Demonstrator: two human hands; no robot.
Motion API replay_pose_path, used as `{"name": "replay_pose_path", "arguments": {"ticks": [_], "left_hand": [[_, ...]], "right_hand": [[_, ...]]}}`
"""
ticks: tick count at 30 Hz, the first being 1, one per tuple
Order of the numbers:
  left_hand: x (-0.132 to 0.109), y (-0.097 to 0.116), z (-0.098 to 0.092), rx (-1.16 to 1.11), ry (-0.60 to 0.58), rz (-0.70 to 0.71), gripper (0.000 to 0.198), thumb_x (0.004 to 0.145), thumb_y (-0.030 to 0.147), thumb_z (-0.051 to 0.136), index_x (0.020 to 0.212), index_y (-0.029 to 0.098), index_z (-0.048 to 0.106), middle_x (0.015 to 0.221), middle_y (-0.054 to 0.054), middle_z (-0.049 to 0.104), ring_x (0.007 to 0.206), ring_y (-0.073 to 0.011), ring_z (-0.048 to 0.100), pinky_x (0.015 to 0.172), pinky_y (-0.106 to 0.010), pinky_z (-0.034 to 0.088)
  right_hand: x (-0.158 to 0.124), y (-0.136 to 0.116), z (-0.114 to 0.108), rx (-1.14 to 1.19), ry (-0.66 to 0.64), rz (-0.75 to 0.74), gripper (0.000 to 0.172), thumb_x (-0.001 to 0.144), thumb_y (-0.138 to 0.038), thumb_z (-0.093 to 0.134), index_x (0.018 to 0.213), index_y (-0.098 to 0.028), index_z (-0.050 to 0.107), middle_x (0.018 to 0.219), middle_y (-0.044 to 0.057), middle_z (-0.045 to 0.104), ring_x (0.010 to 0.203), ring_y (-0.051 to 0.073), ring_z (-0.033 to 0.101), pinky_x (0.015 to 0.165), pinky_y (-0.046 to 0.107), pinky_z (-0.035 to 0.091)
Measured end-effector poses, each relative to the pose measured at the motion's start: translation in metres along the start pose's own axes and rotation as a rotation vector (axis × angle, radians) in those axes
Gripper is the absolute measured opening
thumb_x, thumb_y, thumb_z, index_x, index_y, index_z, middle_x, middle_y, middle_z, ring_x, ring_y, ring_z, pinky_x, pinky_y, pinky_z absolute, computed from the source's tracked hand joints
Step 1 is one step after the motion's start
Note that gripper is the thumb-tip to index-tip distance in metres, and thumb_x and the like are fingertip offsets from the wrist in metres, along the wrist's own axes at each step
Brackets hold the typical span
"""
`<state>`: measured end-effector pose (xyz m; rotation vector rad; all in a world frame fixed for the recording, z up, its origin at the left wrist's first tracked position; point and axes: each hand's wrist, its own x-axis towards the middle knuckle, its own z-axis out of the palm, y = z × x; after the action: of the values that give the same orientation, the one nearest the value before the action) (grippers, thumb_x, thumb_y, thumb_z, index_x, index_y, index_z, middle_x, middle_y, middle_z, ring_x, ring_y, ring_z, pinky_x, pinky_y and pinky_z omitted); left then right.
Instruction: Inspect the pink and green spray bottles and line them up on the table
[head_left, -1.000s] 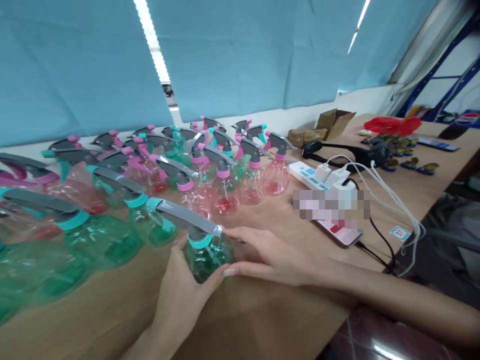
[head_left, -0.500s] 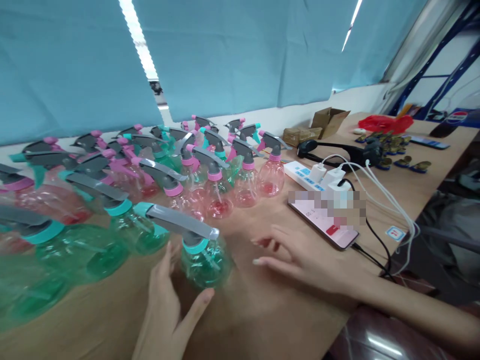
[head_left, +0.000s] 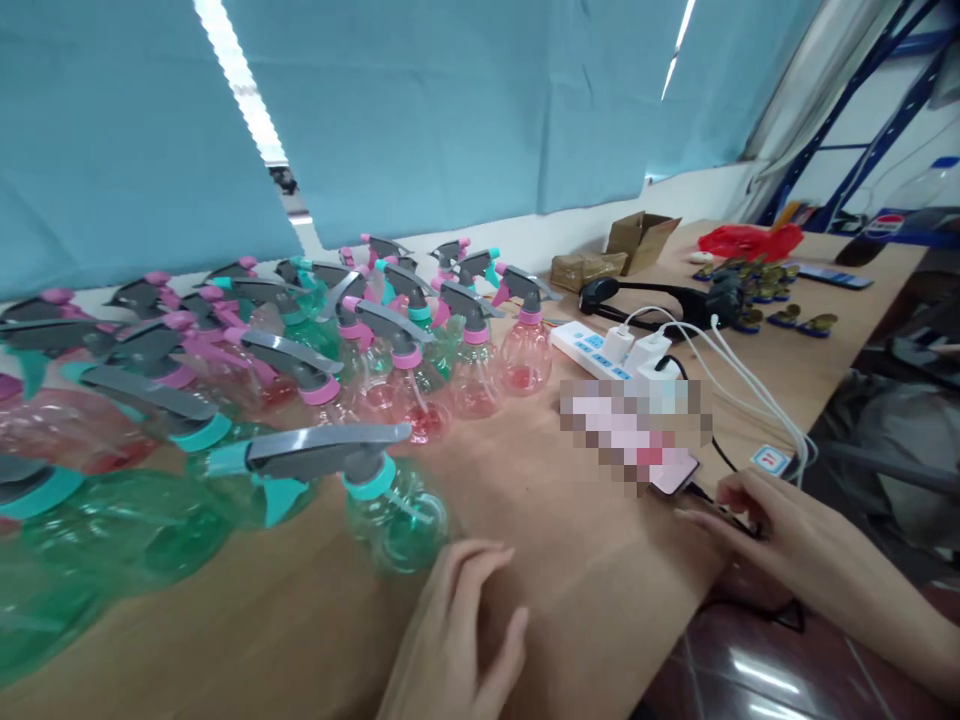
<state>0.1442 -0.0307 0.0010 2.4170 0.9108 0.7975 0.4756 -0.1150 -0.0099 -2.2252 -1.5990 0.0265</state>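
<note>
Green bottle (head_left: 401, 525) upright on bench (head_left: 555, 560), in front of pink bottles (head_left: 529, 355). Our left hand (head_left: 457, 630) just beside it, fingers loosely bent, holding nothing. Our right hand (head_left: 791, 535) near phone (head_left: 679, 475), thumb and fingers apart, empty.

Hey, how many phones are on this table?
2: one beside the white power strip, near the right hand, partly pixelated; and what looks like another farther back, beside the small gold items. More could be hidden behind the bottles.
</note>
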Motion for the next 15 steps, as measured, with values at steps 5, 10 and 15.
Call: {"name": "replay_pose_path", "arguments": {"ticks": [5, 10, 15], "left_hand": [[0.049, 0.017, 0.027, -0.139, -0.042, -0.074, 0.026, 0.086, 0.014, 0.051, 0.111, 0.021, 0.051, 0.108, -0.007, 0.055, 0.103, -0.0263, 0.057, 0.089, -0.044, 0.048], [0.056, 0.022, 0.03, -0.21, -0.081, -0.116, 0.025, 0.086, 0.014, 0.053, 0.109, 0.023, 0.052, 0.109, -0.007, 0.055, 0.103, -0.0264, 0.057, 0.089, -0.043, 0.048], [0.029, 0.016, 0.01, -0.212, -0.081, 0.039, 0.019, 0.087, 0.012, 0.049, 0.102, 0.023, 0.054, 0.096, -0.006, 0.059, 0.083, -0.0214, 0.062, 0.072, -0.034, 0.052]], "right_hand": [[-0.007, 0.014, 0.006, -0.013, 0.036, -0.003, 0.048, 0.078, -0.07, 0.049, 0.08, -0.022, 0.048, 0.069, 0.002, 0.055, 0.061, 0.02, 0.057, 0.058, 0.033, 0.045], [-0.003, 0.015, 0.01, -0.014, -0.013, -0.022, 0.041, 0.084, -0.063, 0.047, 0.082, -0.022, 0.05, 0.073, 0.003, 0.057, 0.066, 0.021, 0.059, 0.061, 0.034, 0.046], [-0.004, -0.016, 0.006, -0.045, 0.111, -0.047, 0.043, 0.084, -0.063, 0.048, 0.09, -0.02, 0.053, 0.085, 0.007, 0.058, 0.079, 0.026, 0.06, 0.071, 0.041, 0.047]]}}
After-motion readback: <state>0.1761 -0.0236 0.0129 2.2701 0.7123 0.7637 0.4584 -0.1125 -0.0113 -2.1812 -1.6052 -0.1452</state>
